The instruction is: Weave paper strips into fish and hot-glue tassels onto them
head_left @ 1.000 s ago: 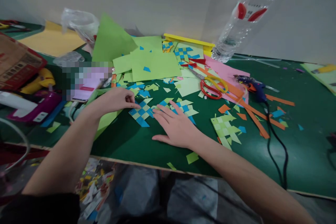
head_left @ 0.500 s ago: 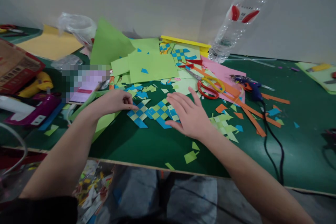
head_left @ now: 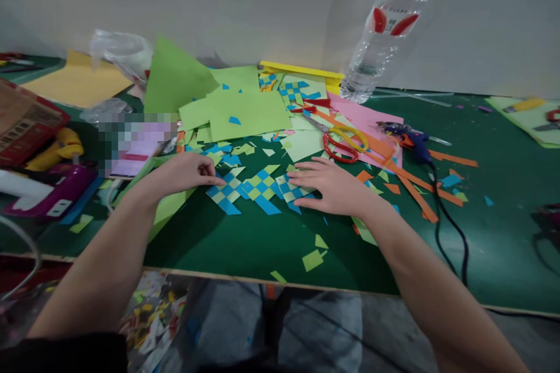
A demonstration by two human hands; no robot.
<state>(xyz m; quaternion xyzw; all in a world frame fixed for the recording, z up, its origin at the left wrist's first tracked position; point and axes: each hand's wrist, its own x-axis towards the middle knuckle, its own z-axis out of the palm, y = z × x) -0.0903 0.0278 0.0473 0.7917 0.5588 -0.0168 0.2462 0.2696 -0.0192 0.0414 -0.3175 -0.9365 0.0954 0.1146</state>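
Three woven blue-and-green paper fish lie in a row in front of me: a left fish [head_left: 227, 191], a middle fish [head_left: 261, 187] and a right fish [head_left: 286, 191]. My left hand [head_left: 190, 172] is closed, its fingers curled and its thumb reaching onto the head end of the left fish. My right hand [head_left: 335, 186] lies palm down with fingers spread, covering part of the right fish. Paper scraps [head_left: 268, 152] lie behind the row.
Scissors [head_left: 345, 143] and a glue gun [head_left: 411, 143] lie at right among orange strips [head_left: 420, 198]. A plastic bottle [head_left: 371, 52] stands behind. Green paper sheets [head_left: 249, 111] are at the back. A phone [head_left: 140, 145] and purple tool [head_left: 65, 186] are at left.
My right hand has slid to the right, showing more of the middle and right fish. My left hand stays by the left fish. The view has shifted slightly.
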